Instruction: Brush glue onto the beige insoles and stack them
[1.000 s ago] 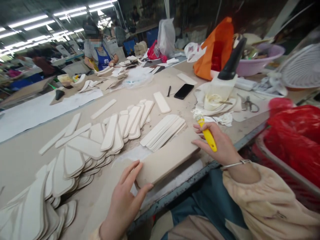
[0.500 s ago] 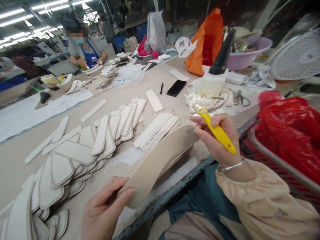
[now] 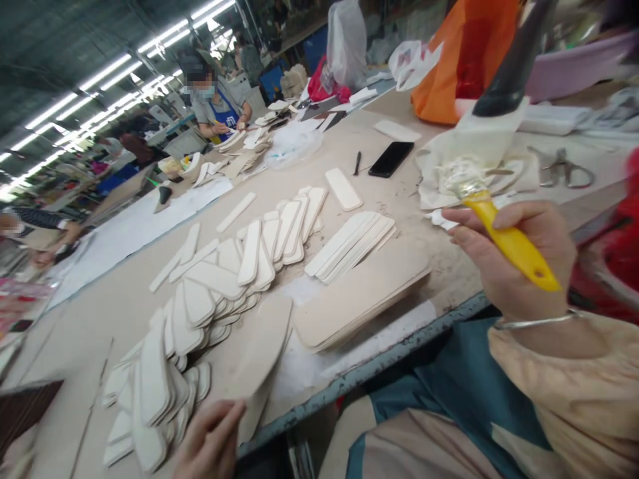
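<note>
My right hand [image 3: 519, 266] is closed round the yellow handle of a glue brush [image 3: 499, 229], held above the table's front edge, bristles toward the white glue pot [image 3: 486, 143]. My left hand [image 3: 210, 442] at the bottom grips the near end of a long beige insole piece [image 3: 262, 352] that lies flat on the table. To the right of that piece rests a stack of similar beige pieces [image 3: 362, 293]. Behind them lie fanned rows of white padded strips [image 3: 234, 273].
A black phone [image 3: 391, 159], a pen, scissors [image 3: 562, 166], an orange bag [image 3: 464, 60] and a pink basin sit on the far right. A red bag [image 3: 619, 266] stands beside my right arm. A person in a blue apron [image 3: 219, 110] works at the far end.
My left hand has carried one beige piece off the stack and laid it to the left. My right hand has let go of the stack and lifted with the brush. The camera swung left.
</note>
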### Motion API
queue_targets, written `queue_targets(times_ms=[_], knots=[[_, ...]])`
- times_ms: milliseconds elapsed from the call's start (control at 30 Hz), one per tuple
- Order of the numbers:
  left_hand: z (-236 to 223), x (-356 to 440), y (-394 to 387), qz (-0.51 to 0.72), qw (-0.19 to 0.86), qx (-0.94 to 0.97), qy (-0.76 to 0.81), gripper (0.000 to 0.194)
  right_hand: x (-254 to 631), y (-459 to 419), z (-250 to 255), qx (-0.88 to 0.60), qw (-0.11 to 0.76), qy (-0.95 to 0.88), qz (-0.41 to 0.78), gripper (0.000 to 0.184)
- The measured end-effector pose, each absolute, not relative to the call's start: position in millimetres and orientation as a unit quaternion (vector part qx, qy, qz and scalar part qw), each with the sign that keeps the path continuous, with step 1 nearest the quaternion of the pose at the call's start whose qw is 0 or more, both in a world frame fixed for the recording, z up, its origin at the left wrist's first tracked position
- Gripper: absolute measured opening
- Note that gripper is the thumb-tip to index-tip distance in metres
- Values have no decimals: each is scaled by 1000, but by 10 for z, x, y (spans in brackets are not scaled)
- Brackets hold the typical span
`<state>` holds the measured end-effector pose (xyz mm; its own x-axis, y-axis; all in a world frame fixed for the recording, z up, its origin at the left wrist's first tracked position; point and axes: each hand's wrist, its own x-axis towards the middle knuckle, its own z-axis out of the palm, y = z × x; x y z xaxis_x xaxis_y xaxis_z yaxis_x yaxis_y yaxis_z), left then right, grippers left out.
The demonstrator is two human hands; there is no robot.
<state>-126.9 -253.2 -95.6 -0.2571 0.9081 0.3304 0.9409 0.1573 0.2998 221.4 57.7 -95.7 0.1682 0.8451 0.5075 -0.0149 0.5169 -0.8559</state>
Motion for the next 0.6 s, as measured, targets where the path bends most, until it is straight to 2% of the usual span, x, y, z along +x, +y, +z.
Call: queue_targets(times_ms=[133, 233, 400, 600], knots=[[-1332, -1222, -2714, -180, 54, -663, -725, 27, 2185, 533, -976, -443, 600, -612, 266, 30], [-1392, -1314, -2758, -157, 54, -651, -741, 26, 2197, 553, -1060, -484, 517, -674, 209, 29], [-1241, -1326, -2711, -131, 40, -633, -762, 18, 2229, 616, -1211, -471, 453, -731, 194, 32], [-884, -871, -2030, -232, 15, -630, -741, 42, 2155, 638, -1227, -460, 411, -761, 202, 25]])
